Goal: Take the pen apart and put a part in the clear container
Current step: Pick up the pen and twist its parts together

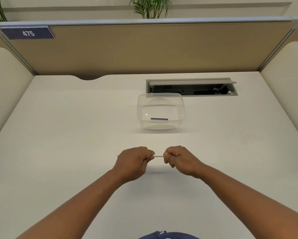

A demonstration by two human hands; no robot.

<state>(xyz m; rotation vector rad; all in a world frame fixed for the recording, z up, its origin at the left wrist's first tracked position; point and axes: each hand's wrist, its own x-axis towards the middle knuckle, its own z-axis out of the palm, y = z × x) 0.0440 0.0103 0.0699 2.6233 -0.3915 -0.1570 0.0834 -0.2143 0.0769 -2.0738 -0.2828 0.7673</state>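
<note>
A white pen (pixel 159 155) lies level between my two fists, just above the white desk. My left hand (pixel 133 162) is closed around its left end, where a small dark tip pokes out past the knuckles. My right hand (pixel 180 159) grips the right end. Only a short white stretch shows between the hands. The clear container (pixel 182 107) stands farther back, right of centre, without a lid. A dark blue pen part (pixel 159 119) lies flat on its floor near the front wall.
An open grey cable tray (pixel 191 87) is set into the desk right behind the container. Tan partition walls (pixel 144 49) close off the back and both sides. A curved notch cuts the desk's far edge at the left.
</note>
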